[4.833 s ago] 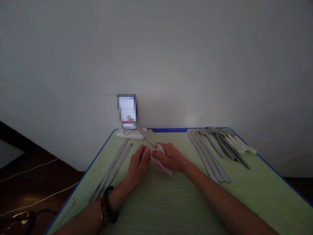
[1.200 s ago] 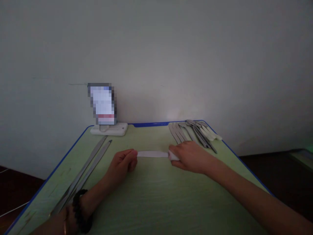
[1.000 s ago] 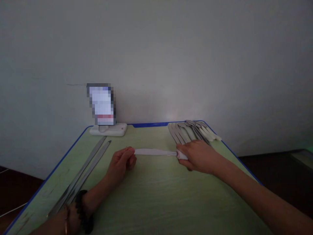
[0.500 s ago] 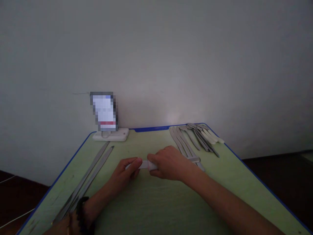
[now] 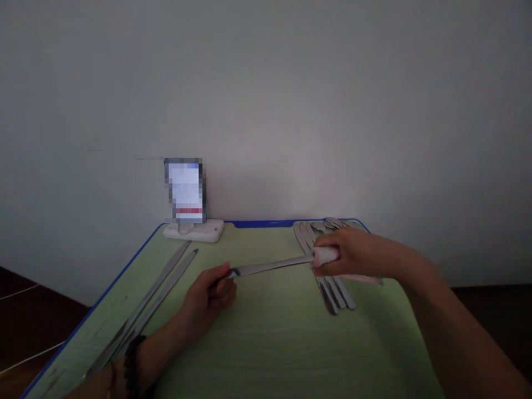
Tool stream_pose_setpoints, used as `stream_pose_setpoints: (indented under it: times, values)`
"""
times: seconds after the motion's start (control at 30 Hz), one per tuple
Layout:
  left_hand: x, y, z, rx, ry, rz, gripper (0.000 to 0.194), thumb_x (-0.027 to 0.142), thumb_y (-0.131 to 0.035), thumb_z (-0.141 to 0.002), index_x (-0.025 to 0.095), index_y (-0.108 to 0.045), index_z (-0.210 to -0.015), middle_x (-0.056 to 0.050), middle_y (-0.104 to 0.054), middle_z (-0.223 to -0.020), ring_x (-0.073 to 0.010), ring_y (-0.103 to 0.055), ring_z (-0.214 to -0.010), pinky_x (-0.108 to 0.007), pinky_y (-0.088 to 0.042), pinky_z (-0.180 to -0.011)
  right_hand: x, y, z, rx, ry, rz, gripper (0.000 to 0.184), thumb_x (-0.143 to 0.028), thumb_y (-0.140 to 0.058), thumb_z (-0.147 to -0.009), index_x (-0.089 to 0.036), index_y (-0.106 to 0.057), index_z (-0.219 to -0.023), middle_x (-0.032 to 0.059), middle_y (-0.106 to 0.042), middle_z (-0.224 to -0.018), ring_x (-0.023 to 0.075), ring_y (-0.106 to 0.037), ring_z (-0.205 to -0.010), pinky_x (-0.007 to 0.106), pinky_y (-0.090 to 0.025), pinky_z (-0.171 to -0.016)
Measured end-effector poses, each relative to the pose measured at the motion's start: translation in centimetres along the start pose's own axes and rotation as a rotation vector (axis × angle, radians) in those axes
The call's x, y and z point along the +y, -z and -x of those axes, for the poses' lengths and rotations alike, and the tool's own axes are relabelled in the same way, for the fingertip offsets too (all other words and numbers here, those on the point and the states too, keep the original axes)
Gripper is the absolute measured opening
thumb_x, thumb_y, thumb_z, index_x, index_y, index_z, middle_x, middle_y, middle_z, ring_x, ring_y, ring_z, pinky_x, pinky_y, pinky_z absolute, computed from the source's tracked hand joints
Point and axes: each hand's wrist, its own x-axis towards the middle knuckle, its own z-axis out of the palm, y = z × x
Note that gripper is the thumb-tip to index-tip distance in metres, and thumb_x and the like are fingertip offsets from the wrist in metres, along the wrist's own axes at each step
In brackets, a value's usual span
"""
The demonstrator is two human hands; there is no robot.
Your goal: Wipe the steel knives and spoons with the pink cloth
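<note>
My left hand is closed around the near-left end of a long metal table knife, thumb on top. The knife stretches rightward above the table to my right hand. There, closed fingers grip a folded white cloth with a pinkish edge, wrapped about the knife's other end, which is hidden. A pale pink strip sticks out below that hand; I cannot tell whether it belongs to the cloth. Under the right hand lie several metal knives side by side, partly covered by it.
Two long knives lie along the left side of the green table. Behind them a phone with a blurred screen stands on a white base. More cutlery is piled at the back right, against the wall.
My right hand has slid well to the right with the white cloth, baring a long stretch of metal between the hands. My left hand has stayed nearly in place. The view has shifted slightly.
</note>
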Motion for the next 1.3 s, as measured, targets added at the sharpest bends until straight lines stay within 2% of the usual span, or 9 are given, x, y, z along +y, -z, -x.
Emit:
stream_pose_setpoints:
  times: [0.2, 0.57, 0.73, 0.83, 0.9, 0.97, 1.07, 1.17, 1.3]
  values:
    - [-0.3, 0.3, -0.3, -0.102, 0.033, -0.098, 0.048, 0.047, -0.061, -0.079, 0.018, -0.039, -0.047, 0.010, -0.022, -0.042, -0.0047, -0.020, -0.037, -0.023, -0.015, -0.040, -0.4, 0.1, 0.1, -0.049, -0.067, 0.005, 0.017, -0.037, -0.065, -0.076, -0.021, -0.068, -0.073, -0.0002, -0.063, -0.064, 0.0164, -0.058, -0.061, 0.024, -0.035, -0.056]
    - [-0.4, -0.4, 0.1, -0.083, 0.038, -0.299, 0.051, 0.058, -0.061, -0.073, 0.019, -0.042, -0.045, 0.009, -0.027, -0.040, -0.0054, -0.021, -0.037, -0.023, -0.013, -0.039, -6.1, -3.4, -2.0, -0.163, 0.125, -0.019, 0.027, -0.044, -0.059, -0.080, -0.021, -0.070, -0.089, 0.0062, -0.069, -0.077, 0.0199, -0.060, -0.068, 0.025, -0.031, -0.055]
    - [-0.2, -0.2, -0.1, 0.086, -0.022, -0.153, 0.050, 0.052, -0.066, -0.070, 0.020, -0.036, -0.045, 0.010, -0.024, -0.040, -0.0042, -0.019, -0.037, -0.022, -0.014, -0.038, -4.7, -2.7, -1.7, -0.104, 0.076, 0.007, 0.027, -0.044, -0.057, -0.081, -0.020, -0.069, -0.087, 0.0064, -0.067, -0.077, 0.0204, -0.060, -0.073, 0.025, -0.033, -0.058]
    - [0.0, -0.2, -0.2, 0.092, -0.048, -0.074, 0.049, 0.050, -0.067, -0.071, 0.019, -0.038, -0.048, 0.012, -0.022, -0.041, -0.0035, -0.021, -0.036, -0.020, -0.016, -0.038, -3.1, -1.9, -1.3, -0.128, 0.072, -0.058, 0.026, -0.044, -0.056, -0.082, -0.020, -0.067, -0.083, 0.0033, -0.065, -0.073, 0.0173, -0.058, -0.069, 0.024, -0.033, -0.058]
    - [0.0, -0.3, -0.1, 0.041, -0.103, -0.064, 0.042, 0.051, -0.069, -0.072, 0.017, -0.049, -0.059, 0.011, -0.028, -0.044, -0.0032, -0.025, -0.036, -0.019, -0.017, -0.038, -2.5, -1.8, -1.3, -0.144, 0.062, -0.110, 0.029, -0.045, -0.055, -0.083, -0.018, -0.065, -0.080, 0.0017, -0.061, -0.067, 0.0145, -0.054, -0.062, 0.023, -0.031, -0.055]
    - [-0.1, -0.3, 0.0, -0.003, -0.171, -0.094, 0.037, 0.049, -0.072, -0.071, 0.019, -0.060, -0.089, 0.010, -0.043, -0.054, -0.0034, -0.032, -0.038, -0.017, -0.021, -0.038, -2.4, -1.8, -1.3, -0.160, 0.050, -0.155, 0.036, -0.050, -0.051, -0.085, -0.017, -0.061, -0.075, 0.0003, -0.057, -0.062, 0.0121, -0.049, -0.056, 0.023, -0.029, -0.053]
    - [-0.4, -0.1, 0.1, 0.005, -0.202, -0.181, 0.058, 0.041, -0.076, -0.071, 0.028, -0.053, -0.122, 0.005, -0.059, -0.075, -0.0047, -0.044, -0.045, -0.017, -0.028, -0.041, -3.3, -2.4, -1.5, -0.248, 0.065, -0.228, 0.045, -0.056, -0.044, -0.087, -0.016, -0.055, -0.068, -0.0012, -0.052, -0.058, 0.0097, -0.043, -0.051, 0.023, -0.026, -0.049]
    - [-0.7, 0.4, 0.1, 0.012, -0.200, -0.274, 0.040, 0.040, -0.075, -0.071, 0.020, -0.066, -0.104, 0.004, -0.057, -0.063, -0.0057, -0.043, -0.044, -0.017, -0.028, -0.041, -4.3, -3.4, -1.9, -0.335, 0.091, -0.288, 0.047, -0.056, -0.040, -0.089, -0.017, -0.051, -0.065, -0.0021, -0.048, -0.056, 0.0084, -0.038, -0.048, 0.023, -0.025, -0.047]
    - [-0.7, 0.7, -0.1, 0.012, -0.213, -0.408, 0.028, 0.039, -0.075, -0.067, 0.017, -0.074, -0.084, 0.005, -0.050, -0.048, -0.0064, -0.039, -0.041, -0.018, -0.026, -0.040, -4.3, -4.1, -2.3, -0.330, 0.122, -0.318, 0.044, -0.054, -0.044, -0.087, -0.016, -0.054, -0.066, -0.0019, -0.050, -0.058, 0.0085, -0.039, -0.050, 0.022, -0.026, -0.047]
